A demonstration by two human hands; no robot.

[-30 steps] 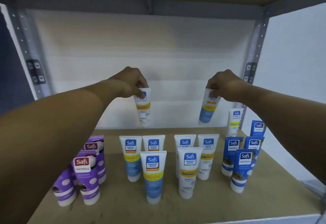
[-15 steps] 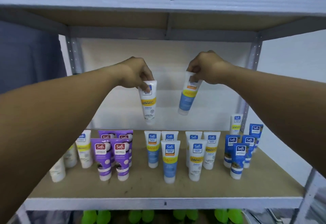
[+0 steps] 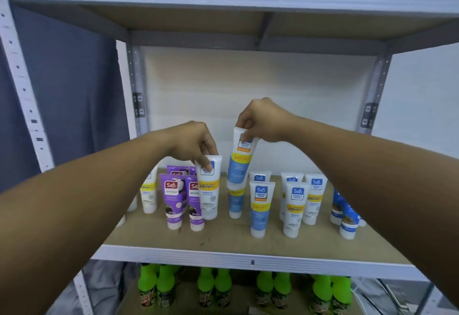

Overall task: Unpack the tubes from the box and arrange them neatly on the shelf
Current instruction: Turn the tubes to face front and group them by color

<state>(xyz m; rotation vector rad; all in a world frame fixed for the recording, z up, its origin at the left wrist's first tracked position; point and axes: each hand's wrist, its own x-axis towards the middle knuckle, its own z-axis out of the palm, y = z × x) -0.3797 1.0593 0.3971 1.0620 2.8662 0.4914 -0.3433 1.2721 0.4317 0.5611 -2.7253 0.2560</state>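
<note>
Tubes in hand: you hold two, one per hand, both cap-down above the shelf [image 3: 248, 245].
Left hand: your left hand [image 3: 192, 144] pinches the flat crimped top of the white tube [image 3: 209, 190] between fingers and thumb; its cap looks at or just above the shelf board, just beside the purple tubes [image 3: 173, 200].
Right hand: your right hand [image 3: 263, 122] pinches the top of the blue-bodied tube [image 3: 239, 163], which hangs clear of the board, tilted a little, above a standing tube of the same kind.
Weight: judge them light; each hangs easily from a fingertip pinch.
Stiffness: soft plastic body, likely to dent if squeezed mid-body; the crimped end is the stiff part.
Where to hold: keep to the crimped end, where you have it now, or take the shoulder near the cap for a steadier set-down.
Surface: glossy, likely somewhat slippery, so pinch flat across the seam, not on its edge.
Stability: they stand on narrow caps, so expect them to tip easily; a nudge to one could topple its neighbours in the standing rows [image 3: 295, 203].
Box: not in view.
Other stock: dark blue tubes [image 3: 347, 218] at the right end; green-capped bottles [image 3: 206, 287] on the shelf below.
</note>
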